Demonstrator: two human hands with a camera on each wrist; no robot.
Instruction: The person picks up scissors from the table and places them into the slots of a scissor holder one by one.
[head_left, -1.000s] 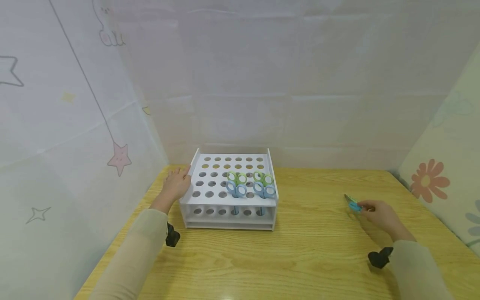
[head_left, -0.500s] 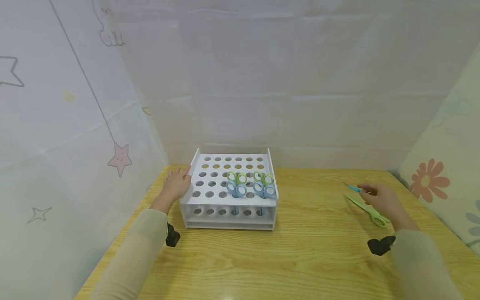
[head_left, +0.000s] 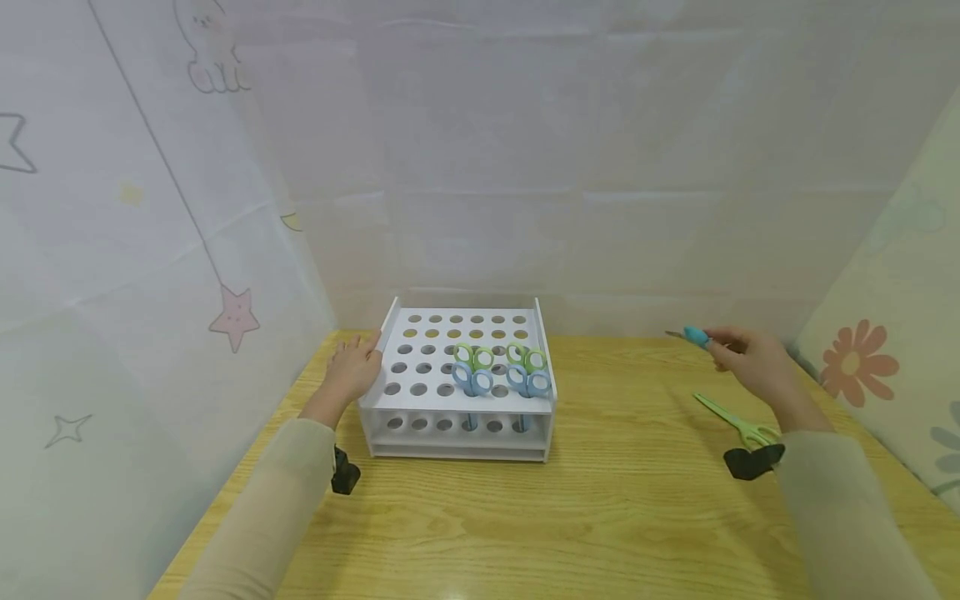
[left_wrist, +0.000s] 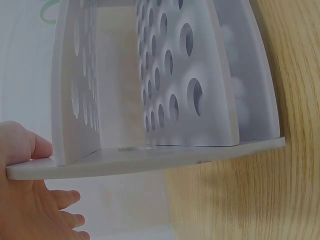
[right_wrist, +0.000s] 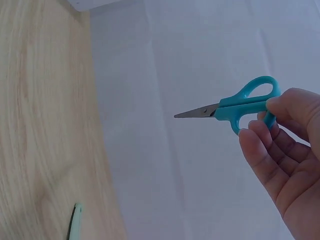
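Fingers point(left_wrist: 65, 199) clamp on both sides.
On the wooden table point(head_left: 570, 525) stands a white rack point(head_left: 432, 402), its side panel point(left_wrist: 135, 164) gripped by the left hand point(head_left: 354, 367); green scissors point(head_left: 741, 425) lie at right; teal scissors point(right_wrist: 235, 108) are raised, handles pinched in the right hand point(right_wrist: 295, 160).

A pink star point(head_left: 235, 318) and red flower point(head_left: 860, 363) decorate pale sheets point(head_left: 150, 350).
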